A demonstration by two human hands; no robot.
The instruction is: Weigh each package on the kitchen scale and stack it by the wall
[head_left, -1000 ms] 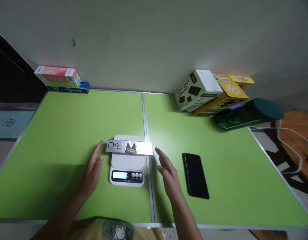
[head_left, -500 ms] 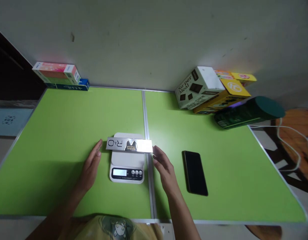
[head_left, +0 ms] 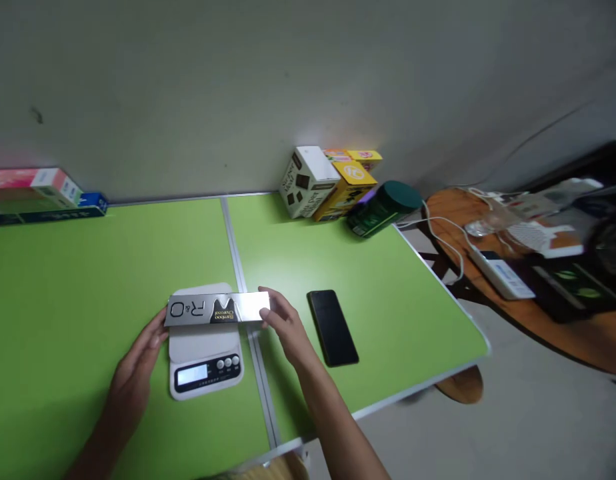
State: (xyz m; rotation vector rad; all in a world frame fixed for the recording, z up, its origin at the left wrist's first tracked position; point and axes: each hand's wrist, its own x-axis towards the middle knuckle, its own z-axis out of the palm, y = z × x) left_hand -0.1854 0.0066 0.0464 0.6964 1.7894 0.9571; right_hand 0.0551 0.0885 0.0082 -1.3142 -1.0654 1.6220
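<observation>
A long silver toothpaste box, lettered "R&O" and "Bamboo Charcoal", lies crosswise over the upper part of a white digital kitchen scale. Whether it rests on the platform or is slightly raised, I cannot tell. My right hand grips the box's right end, thumb on the top face and fingers behind. At the opposite end, my left hand closes against the box with its fingertips. The scale's display is lit, but its digits are unreadable.
Right of the scale lies a black phone. Against the wall stand a white "Super Meal" box, yellow boxes and a dark green canister. Pink and blue boxes are at far left. A wooden table holds cables and a power strip.
My hands have closed in on both ends of the toothpaste box, the right thumb now on top of it. The view has turned right, showing more of the wooden table.
</observation>
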